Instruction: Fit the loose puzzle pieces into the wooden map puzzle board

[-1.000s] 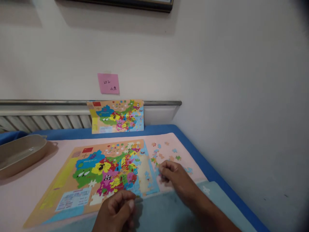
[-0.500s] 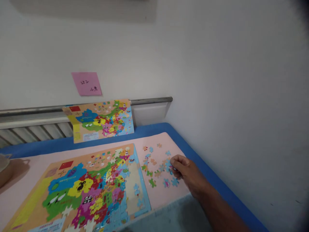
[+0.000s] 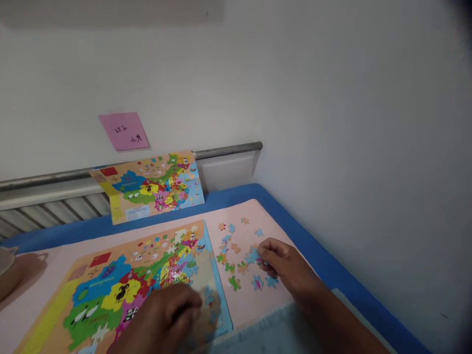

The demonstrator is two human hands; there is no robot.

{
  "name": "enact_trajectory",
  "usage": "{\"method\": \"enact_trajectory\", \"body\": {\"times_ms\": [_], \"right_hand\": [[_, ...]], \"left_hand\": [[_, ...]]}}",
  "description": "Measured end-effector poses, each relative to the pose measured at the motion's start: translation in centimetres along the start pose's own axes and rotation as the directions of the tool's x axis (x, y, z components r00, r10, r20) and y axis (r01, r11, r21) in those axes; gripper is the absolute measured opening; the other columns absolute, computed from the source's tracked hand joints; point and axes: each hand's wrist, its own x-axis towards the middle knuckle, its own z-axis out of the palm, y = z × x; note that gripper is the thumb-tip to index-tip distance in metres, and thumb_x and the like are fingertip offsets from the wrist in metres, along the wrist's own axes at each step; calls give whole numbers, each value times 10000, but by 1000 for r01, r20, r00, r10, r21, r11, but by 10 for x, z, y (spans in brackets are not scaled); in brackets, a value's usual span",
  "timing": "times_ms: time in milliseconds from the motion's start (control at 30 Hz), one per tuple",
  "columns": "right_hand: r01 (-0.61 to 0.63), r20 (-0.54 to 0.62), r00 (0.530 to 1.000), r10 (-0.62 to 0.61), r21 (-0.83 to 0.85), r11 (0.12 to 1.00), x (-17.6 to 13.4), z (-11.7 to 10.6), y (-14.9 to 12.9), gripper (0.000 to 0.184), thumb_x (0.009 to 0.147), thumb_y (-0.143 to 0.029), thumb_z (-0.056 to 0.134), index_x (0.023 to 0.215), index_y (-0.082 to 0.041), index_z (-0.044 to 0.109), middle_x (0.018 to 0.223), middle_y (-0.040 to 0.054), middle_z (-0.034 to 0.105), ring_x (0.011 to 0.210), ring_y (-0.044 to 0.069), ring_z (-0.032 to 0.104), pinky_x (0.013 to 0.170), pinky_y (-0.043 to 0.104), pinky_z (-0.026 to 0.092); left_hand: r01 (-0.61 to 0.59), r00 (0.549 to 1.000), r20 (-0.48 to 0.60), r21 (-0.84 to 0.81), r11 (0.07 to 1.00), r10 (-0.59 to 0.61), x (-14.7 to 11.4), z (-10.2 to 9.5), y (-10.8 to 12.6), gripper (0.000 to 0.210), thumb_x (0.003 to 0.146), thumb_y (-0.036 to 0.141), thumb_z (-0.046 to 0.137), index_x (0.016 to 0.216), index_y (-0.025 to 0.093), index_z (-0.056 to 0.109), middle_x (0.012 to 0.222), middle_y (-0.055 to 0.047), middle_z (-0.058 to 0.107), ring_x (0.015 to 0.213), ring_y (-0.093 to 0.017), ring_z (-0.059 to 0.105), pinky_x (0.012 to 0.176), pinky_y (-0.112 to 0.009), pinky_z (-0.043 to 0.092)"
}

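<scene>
1. One pale wall (image 3: 332,108) takes up most of my outlook, 10 o'clock round to 4.
2. Blue table (image 3: 236,195) below it, 8 to 5 o'clock, a pink cover (image 3: 238,309) spread on top.
3. Puzzle (image 3: 114,275), a colourful cartoon map, flat on the cover at 8 o'clock. Much of it joined up; bare pale patch (image 3: 202,268) towards its right side, smaller gaps near the top right corner.
4. Grey-blue cloth (image 3: 267,329), 6 o'clock, nearest me.
5. Printed sheet (image 3: 155,184) showing a matching map, 9 o'clock, upright in front of a metal rail (image 3: 228,149).
6. Left hand (image 3: 165,314), 7 o'clock, above the puzzle. Fingers curled; blurred, so I cannot tell whether anything is in it.
7. Right hand (image 3: 283,260), 5 o'clock, apart from my left. Thumb and forefinger drawn together at a light-blue piece (image 3: 252,254); cannot tell if pinched or merely beside it.
8. Pink note (image 3: 123,131), 10 o'clock on the wall, handwritten "252" plus characters.
9. Beige dish (image 3: 5,263), cut off by my view's edge, 8 to 9 o'clock.
10. Loose pieces (image 3: 233,282), 6 to 5 o'clock, right of the puzzle: blue, green, orange, scattered.
</scene>
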Motion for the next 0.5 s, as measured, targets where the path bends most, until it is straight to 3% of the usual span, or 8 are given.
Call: {"method": "enact_trajectory", "body": {"times_ms": [33, 133, 267, 367, 500], "right_hand": [[-7, -3, 1000, 7, 1, 1000, 0, 0, 0, 240, 759, -429, 633, 695, -213, 550, 623, -12, 552, 584, 133, 474, 541, 263, 314], [-16, -22, 1000, 16, -13, 1000, -1, 0, -2, 235, 755, -421, 632, 690, -211, 549, 615, -13, 553, 574, 128, 465, 545, 266, 318], [1, -65, 998, 1, 36, 999, 0, -1, -3, 222, 747, -413, 635, 695, -215, 546, 579, -25, 530, 534, 119, 437, 524, 268, 305], [-6, -78, 997, 11, 61, 998, 2, -1, -2, 225, 740, -415, 639, 697, -214, 549, 574, -25, 526, 529, 119, 438, 517, 269, 302], [-16, -72, 997, 20, 61, 998, 3, -1, 0, 225, 724, -418, 641, 698, -212, 555, 577, -27, 525, 533, 117, 442, 516, 270, 303]], "left_hand": [[-41, 999, -14, 144, 989, 44, 18, -4, 2, 171, 868, 270, 528, 757, 252, 658, 748, 16, 641, 719, -184, 562, 664, -301, 373], [-137, 990, 21, 301, 944, 137, 76, -10, 4, 213, 888, 220, 462, 776, 213, 643, 738, 11, 639, 711, -176, 574, 645, -293, 365], [-179, 984, 53, 345, 922, 171, 142, -5, -1, 187, 796, 111, 507, 772, 181, 678, 765, -20, 674, 743, -199, 605, 678, -306, 385], [-209, 978, 88, 379, 902, 189, 171, 4, -1, 186, 770, 78, 534, 793, 176, 691, 813, -22, 690, 783, -197, 609, 706, -308, 400], [-162, 986, 111, 445, 881, 125, 188, 14, 7, 109, 764, 103, 590, 778, 167, 677, 744, -10, 662, 703, -181, 579, 652, -309, 405]]}}
